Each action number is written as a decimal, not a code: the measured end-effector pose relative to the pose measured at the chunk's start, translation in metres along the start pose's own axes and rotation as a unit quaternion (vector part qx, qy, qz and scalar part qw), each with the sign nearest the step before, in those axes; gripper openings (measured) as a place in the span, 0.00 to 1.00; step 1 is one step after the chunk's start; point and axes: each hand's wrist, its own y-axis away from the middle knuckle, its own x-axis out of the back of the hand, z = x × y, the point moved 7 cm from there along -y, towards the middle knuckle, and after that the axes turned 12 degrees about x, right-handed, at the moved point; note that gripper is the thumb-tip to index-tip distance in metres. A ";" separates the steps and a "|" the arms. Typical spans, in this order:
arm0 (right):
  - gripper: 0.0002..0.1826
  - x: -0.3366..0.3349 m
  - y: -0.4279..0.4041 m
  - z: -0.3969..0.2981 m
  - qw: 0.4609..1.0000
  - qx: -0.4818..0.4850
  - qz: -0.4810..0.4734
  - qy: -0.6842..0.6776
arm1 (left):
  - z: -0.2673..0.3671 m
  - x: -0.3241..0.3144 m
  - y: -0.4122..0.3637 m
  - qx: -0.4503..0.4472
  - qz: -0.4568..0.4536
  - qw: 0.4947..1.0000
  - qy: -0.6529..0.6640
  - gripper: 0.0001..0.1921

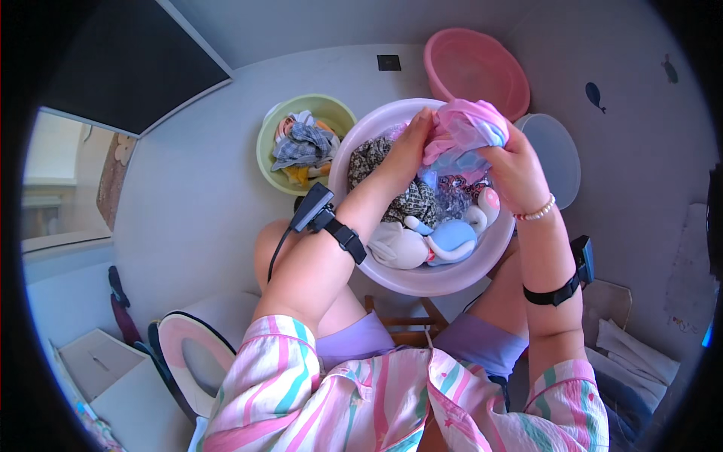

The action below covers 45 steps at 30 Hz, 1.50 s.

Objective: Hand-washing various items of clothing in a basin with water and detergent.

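Observation:
A bunched pink and light-blue cloth (471,130) is held up over a large pale-pink basin (432,282). My left hand (412,144) grips its left side, and my right hand (517,169) grips its right side. Below, the basin holds a dark floral garment (364,164), a black-and-white patterned fabric (418,200), and a red-and-black patterned cloth (466,183). At the near side lies a plush toy (452,237) with a white head and blue body. Bubbly, clear-looking water shows between the fabrics. My fingertips are partly hidden by the cloth.
A green basin (308,104) with crumpled clothes (305,144) stands to the left. Behind are an oval pink tub (474,68) and a whitish bucket (551,161). A toilet with a pink seat (175,342) is at lower left. A wooden stool (406,322) is beneath me.

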 end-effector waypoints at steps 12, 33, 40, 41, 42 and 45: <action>0.20 0.002 0.005 -0.119 0.951 0.190 -0.005 -0.243 | -0.051 0.029 -0.013 0.110 -0.020 0.994 0.013 0.37; 0.29 0.053 0.005 0.118 0.893 -0.025 -0.088 0.440 | -0.055 0.095 0.008 0.048 0.355 0.927 -0.111 0.16; 0.47 -0.004 0.026 0.173 0.714 -0.069 -0.318 0.620 | -0.082 0.043 -0.004 0.064 0.167 0.724 -0.667 0.37; 0.47 -0.008 0.026 0.178 0.715 -0.070 -0.319 0.618 | -0.088 0.047 -0.006 0.067 0.166 0.723 -0.667 0.37; 0.48 -0.008 0.026 0.185 0.709 -0.081 -0.312 0.627 | -0.092 0.052 -0.008 0.077 0.171 0.702 -0.687 0.38; 0.43 -0.008 0.026 0.203 0.693 -0.108 -0.317 0.639 | -0.104 0.062 -0.014 0.105 0.181 0.689 -0.694 0.39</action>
